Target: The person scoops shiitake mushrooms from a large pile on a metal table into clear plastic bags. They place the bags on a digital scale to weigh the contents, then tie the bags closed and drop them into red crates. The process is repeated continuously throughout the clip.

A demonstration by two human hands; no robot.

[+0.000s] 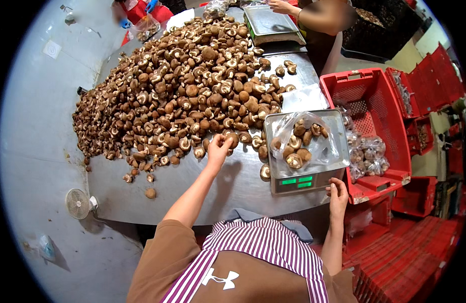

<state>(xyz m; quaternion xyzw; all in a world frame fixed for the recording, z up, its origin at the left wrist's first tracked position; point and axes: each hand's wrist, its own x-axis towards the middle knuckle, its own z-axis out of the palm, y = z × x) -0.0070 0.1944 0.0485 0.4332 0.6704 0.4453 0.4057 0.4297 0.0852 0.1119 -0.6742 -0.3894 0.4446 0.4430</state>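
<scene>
My left hand (219, 152) pinches a brown-capped shiitake mushroom (231, 140) between thumb and fingers, at the near edge of a large heap of shiitake mushrooms (180, 91). To its right stands a digital scale (271, 159) with lit green displays. On the scale's metal pan lies an open clear plastic bag (323, 149) with several mushrooms (294, 160) in it, some cap up, others showing pale gills. My right hand (338, 194) is by the scale's front right corner, fingers loosely bent and apart, holding nothing.
A red plastic crate (401, 151) beside the scale contains several filled bags (373, 147). White sheets (304, 99) lie behind the scale. Across the steel table (119, 200), a second scale (270, 21) stands near two people. A small fan (78, 203) is at the left wall.
</scene>
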